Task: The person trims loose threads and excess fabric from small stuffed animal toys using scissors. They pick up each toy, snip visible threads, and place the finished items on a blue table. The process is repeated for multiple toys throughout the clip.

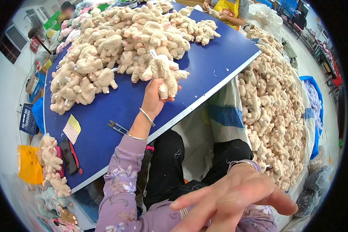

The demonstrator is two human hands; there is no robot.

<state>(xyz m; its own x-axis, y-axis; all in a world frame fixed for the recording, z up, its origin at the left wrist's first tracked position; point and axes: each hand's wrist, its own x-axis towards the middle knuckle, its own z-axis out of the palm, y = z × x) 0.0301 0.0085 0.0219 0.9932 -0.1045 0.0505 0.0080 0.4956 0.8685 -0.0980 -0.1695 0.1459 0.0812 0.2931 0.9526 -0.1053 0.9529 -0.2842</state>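
Observation:
My left hand (157, 96) reaches over the blue table (100, 120), its fingers closed round a cream plush toy (164, 75) with a white tag at its top. This toy is held up in front of a large heap of like cream plush toys (104, 42). Close to the camera, my right hand (236, 197) is raised above my lap with its fingers spread and nothing in them. A pair of thread snips (118, 127) lies on the table beside my left wrist.
At my right stands a big sack (226, 112) packed with cream plush toys (276, 116). A yellow-and-white paper (72, 129), a black pouch (68, 156) and several toys (50, 156) lie at the table's left. Across the table is a person in a yellow apron (226, 11).

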